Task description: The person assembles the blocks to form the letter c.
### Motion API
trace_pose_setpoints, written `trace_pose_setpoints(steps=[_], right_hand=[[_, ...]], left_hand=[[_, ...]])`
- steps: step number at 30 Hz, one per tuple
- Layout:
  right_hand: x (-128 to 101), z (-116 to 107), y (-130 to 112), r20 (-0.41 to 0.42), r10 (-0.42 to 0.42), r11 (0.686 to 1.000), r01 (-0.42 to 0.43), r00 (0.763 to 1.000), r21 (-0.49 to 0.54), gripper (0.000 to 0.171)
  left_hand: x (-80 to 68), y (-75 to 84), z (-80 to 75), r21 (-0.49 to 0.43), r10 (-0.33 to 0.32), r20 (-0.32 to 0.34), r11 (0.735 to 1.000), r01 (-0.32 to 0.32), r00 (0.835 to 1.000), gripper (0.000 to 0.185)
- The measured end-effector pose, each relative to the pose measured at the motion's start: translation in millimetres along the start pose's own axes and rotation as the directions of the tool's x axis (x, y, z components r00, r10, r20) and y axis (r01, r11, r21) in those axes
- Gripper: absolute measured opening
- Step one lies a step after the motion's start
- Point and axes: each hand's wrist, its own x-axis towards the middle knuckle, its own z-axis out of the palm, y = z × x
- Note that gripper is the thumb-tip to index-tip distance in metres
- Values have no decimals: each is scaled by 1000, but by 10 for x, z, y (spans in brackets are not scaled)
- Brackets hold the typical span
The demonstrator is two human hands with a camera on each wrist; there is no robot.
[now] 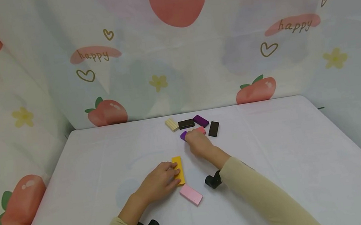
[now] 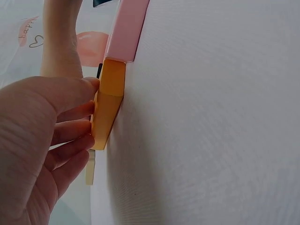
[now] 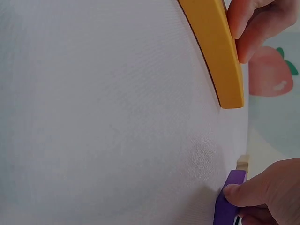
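My left hand (image 1: 160,180) rests its fingertips on a long yellow block (image 1: 180,162) lying flat on the table. In the left wrist view the thumb touches near the block's closer end, and the other fingers lie along its upper face. Farther off, my right hand (image 1: 201,144) pinches a purple block (image 1: 183,136), partly covered by the hand. The right wrist view shows the thumb (image 3: 233,193) against this block's side. A coral-pink block (image 1: 201,129) shows just behind the right hand. Close to the yellow block's near end lies a light pink block (image 1: 191,195).
Beyond the right hand sit a ridged cream block (image 1: 171,125), a black block (image 1: 186,124), a dark purple block (image 1: 200,121) and another black block (image 1: 214,129). A white cloth covers the table (image 1: 272,146). Printed curtains (image 1: 194,62) hang behind and at the sides.
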Motion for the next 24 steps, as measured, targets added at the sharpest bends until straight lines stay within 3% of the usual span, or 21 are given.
trace_pose_setpoints(steps=[24], right_hand=[[-91, -30, -95, -44, -38, 999, 39, 998, 21, 13]], left_hand=[[3, -6, 4, -5, 1, -6, 1000, -1, 1000, 34]])
